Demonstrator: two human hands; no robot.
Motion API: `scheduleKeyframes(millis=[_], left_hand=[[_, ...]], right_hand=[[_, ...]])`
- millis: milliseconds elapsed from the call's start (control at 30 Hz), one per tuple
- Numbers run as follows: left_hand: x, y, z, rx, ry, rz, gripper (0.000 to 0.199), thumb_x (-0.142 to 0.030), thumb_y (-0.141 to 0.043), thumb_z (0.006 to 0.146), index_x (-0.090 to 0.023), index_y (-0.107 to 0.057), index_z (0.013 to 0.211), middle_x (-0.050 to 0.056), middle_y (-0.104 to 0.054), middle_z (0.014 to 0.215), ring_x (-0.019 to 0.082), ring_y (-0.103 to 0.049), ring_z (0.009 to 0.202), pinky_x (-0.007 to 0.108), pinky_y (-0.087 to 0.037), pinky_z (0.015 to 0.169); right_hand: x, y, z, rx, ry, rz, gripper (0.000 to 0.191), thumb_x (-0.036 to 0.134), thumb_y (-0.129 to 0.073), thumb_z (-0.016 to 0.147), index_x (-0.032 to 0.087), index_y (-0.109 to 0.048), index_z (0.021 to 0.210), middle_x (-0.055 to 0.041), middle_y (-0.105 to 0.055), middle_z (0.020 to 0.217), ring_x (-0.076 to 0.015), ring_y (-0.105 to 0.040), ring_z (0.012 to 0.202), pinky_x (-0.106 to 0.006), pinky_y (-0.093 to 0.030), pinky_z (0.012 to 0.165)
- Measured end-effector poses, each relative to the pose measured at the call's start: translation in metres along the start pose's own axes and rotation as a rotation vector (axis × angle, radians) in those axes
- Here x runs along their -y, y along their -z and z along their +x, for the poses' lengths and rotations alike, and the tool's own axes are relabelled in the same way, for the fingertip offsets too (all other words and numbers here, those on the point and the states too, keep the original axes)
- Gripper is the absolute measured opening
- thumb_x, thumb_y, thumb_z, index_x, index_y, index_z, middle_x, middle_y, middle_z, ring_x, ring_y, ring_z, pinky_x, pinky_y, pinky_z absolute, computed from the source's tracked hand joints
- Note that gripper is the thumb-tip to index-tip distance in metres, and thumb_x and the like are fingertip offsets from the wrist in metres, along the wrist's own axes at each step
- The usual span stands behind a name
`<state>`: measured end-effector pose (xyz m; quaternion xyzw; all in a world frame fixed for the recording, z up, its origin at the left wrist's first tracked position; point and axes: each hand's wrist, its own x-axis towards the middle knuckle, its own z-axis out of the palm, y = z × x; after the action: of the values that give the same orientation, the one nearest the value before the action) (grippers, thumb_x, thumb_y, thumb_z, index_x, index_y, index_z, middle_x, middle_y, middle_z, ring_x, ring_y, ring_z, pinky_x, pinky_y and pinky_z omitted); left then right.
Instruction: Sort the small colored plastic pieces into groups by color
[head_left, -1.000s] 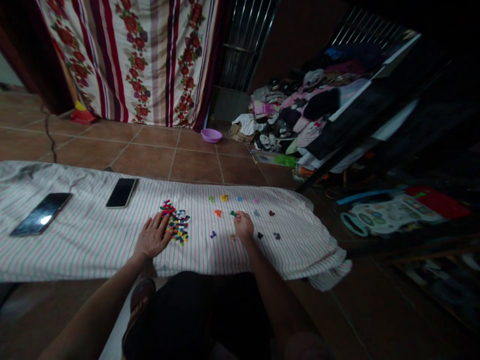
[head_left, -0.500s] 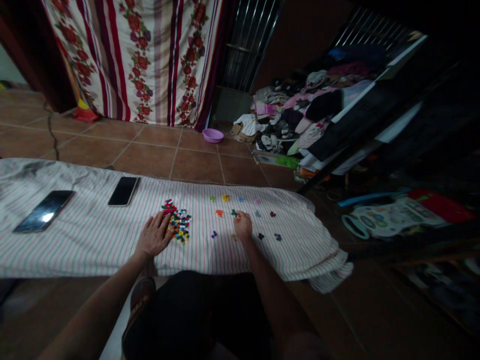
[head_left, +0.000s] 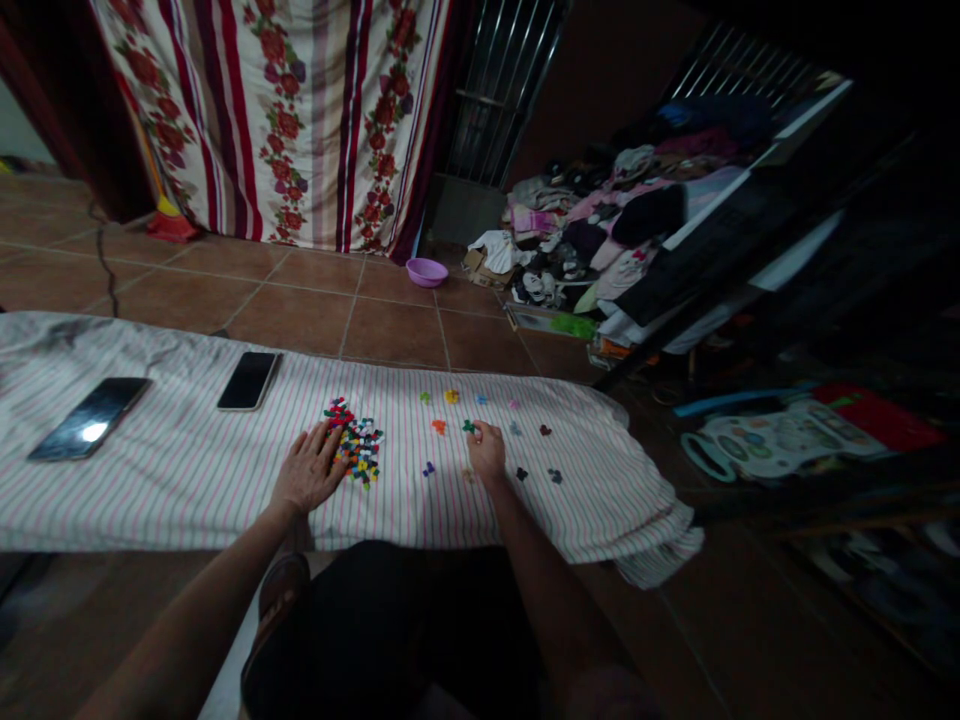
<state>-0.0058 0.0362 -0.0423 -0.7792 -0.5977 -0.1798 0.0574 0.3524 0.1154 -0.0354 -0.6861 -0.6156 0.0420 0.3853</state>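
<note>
My left hand (head_left: pixel 306 474) lies flat with its fingers spread, the fingertips touching the left side of a mixed pile of tiny coloured pieces (head_left: pixel 363 445). Their exact kind is too small to tell. To the right, my right hand (head_left: pixel 489 456) is closed in a pinch, its fingertips against a small green cluster (head_left: pixel 469 427); what is between them is hidden. Around it lie small one-colour groups: orange (head_left: pixel 439 427), yellow (head_left: pixel 451 396), light blue (head_left: pixel 481 399), purple (head_left: pixel 428 468), dark red (head_left: pixel 545 430), black (head_left: pixel 522 473) and several others.
A striped cloth (head_left: pixel 187 480) covers the low surface under the pieces. Two phones, a smaller one (head_left: pixel 248 381) and a larger one (head_left: pixel 90 420), lie at the left. Beyond, a pink basin (head_left: pixel 427 272) stands on the tiled floor, near heaped clothes (head_left: pixel 585 225).
The view has shifted very slightly. Both hands and the coloured pieces stay in practically the same places.
</note>
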Motion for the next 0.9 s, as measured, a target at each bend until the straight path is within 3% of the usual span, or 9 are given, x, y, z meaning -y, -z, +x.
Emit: scheduleKeyframes(millis=[200, 367, 600, 900], left_hand=[[-0.001, -0.001, 0.000, 0.010, 0.025, 0.005, 0.061, -0.051, -0.026, 0.093, -0.015, -0.044, 0.140, 0.014, -0.044, 0.147, 0.026, -0.034, 0.141, 0.047, -0.029, 0.113], [-0.002, 0.001, 0.001, 0.018, 0.032, -0.014, 0.061, -0.050, -0.028, 0.093, -0.016, -0.041, 0.142, 0.014, -0.044, 0.147, 0.026, -0.034, 0.140, 0.047, -0.029, 0.113], [-0.003, 0.005, 0.001, -0.024, -0.022, -0.043, 0.055, -0.046, -0.029, 0.093, -0.022, -0.043, 0.140, 0.012, -0.046, 0.146, 0.027, -0.036, 0.139, 0.051, -0.031, 0.110], [-0.006, 0.010, 0.002, 0.009, 0.007, -0.040, 0.057, -0.046, -0.029, 0.093, -0.019, -0.040, 0.142, 0.014, -0.045, 0.146, 0.027, -0.035, 0.140, 0.050, -0.030, 0.111]], right_hand=[[0.025, 0.000, -0.011, -0.022, 0.109, 0.081, 0.029, 0.017, -0.043, 0.079, 0.016, -0.068, 0.095, -0.0106, -0.063, 0.096, -0.0197, -0.058, 0.085, -0.033, -0.050, 0.081], [0.063, -0.010, -0.038, 0.130, 0.241, 0.225, 0.028, 0.016, -0.044, 0.082, 0.019, -0.069, 0.096, -0.0086, -0.064, 0.099, -0.0185, -0.061, 0.092, -0.031, -0.051, 0.084], [0.109, -0.027, -0.086, 0.419, 0.370, 0.275, 0.024, 0.013, -0.047, 0.085, 0.022, -0.068, 0.093, -0.0042, -0.065, 0.092, -0.0163, -0.062, 0.088, -0.027, -0.050, 0.081], [0.125, -0.035, -0.105, 0.471, 0.353, 0.170, 0.020, 0.013, -0.055, 0.084, 0.022, -0.068, 0.098, -0.0040, -0.065, 0.095, -0.0175, -0.061, 0.093, -0.028, -0.047, 0.086]])
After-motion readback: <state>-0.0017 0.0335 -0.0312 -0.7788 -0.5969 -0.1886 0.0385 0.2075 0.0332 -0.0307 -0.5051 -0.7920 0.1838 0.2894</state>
